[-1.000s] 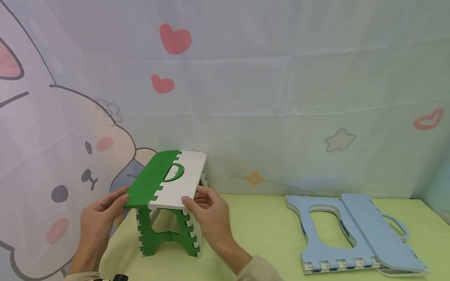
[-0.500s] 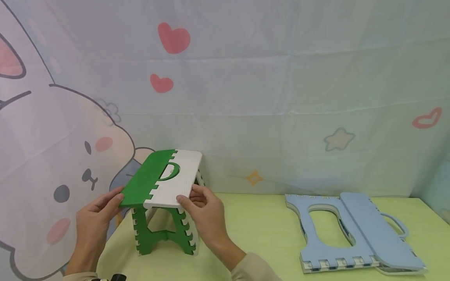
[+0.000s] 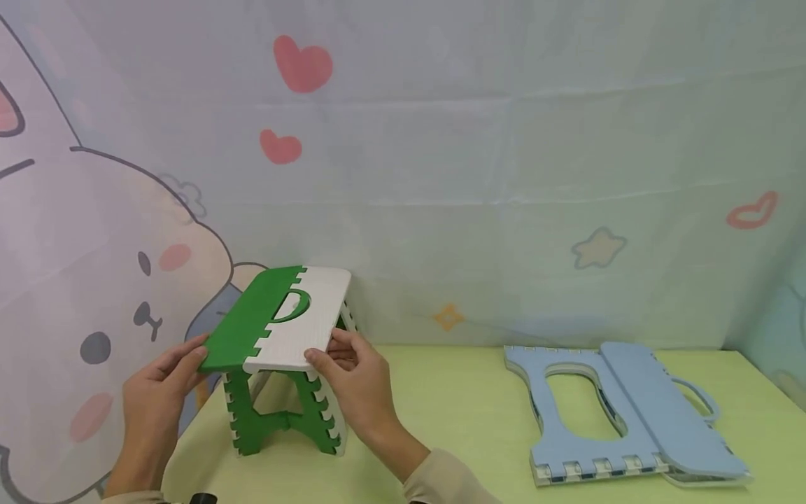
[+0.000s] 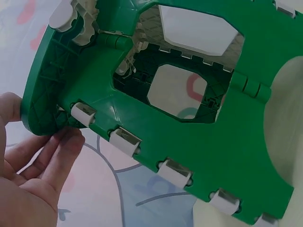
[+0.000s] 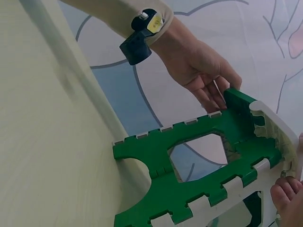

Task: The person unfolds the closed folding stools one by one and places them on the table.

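A green and white folding step stool [image 3: 302, 343] stands unfolded on the table at the left in the head view. Its top is half green, half white, with a green D-shaped handle in the middle. The left hand [image 3: 154, 395] pinches the near left corner of the green half, thumb above and fingers beneath. The right hand [image 3: 362, 385] grips the near right corner of the white half, thumb on top and fingers curled under the edge. In the left wrist view the stool's green leg panel [image 4: 213, 158] shows its centre hinge and the inside of the frame.
A light blue folding stool [image 3: 667, 413] lies folded flat on the yellow-green table [image 3: 441, 406] at the right, its loop handle [image 3: 699, 395] pointing right. A cartoon-printed cloth [image 3: 428, 154] hangs behind the table.
The step stool has shifted slightly left along the table together with both hands, their hold unchanged. The whole head view has also drifted a little; the blue stool lies as before.
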Demonstrator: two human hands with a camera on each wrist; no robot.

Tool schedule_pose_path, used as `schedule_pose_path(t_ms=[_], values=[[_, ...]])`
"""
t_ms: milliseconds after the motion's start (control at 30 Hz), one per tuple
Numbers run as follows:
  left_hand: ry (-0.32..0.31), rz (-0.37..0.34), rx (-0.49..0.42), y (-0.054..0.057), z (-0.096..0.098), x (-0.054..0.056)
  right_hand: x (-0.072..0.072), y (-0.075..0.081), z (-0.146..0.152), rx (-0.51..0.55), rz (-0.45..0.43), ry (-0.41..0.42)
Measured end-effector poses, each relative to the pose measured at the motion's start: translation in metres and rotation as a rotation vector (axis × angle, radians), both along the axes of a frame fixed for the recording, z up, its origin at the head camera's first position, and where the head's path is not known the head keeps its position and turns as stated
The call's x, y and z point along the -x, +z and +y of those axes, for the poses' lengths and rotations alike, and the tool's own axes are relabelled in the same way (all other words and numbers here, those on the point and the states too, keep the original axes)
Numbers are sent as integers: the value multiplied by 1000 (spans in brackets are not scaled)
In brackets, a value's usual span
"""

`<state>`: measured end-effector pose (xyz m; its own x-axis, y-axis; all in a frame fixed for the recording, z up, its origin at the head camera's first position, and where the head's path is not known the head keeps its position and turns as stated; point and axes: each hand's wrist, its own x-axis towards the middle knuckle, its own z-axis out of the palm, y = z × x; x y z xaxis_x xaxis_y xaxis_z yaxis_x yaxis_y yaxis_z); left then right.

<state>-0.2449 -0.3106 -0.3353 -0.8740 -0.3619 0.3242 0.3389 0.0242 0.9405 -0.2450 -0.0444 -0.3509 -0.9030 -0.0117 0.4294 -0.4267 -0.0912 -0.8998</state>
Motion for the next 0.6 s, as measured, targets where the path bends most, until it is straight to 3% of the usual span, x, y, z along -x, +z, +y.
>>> schedule_pose_path(t_ms=[133,200,333,400,500,600], values=[[48,-30,30,5,0,0,-2,2,7,-48,10,9],[93,-11,19,9,1,-2,-4,3,10,-69,24,4],[191,131,-14,19,5,-13,-8,5,19,-79,91,-7],[232,202,29,24,10,-17,-10,7,27,-67,114,-12],[237,286,73,34,20,-25,-13,9,41,-42,134,-20],[205,358,137,43,34,-31,-15,12,57,-30,158,-27]])
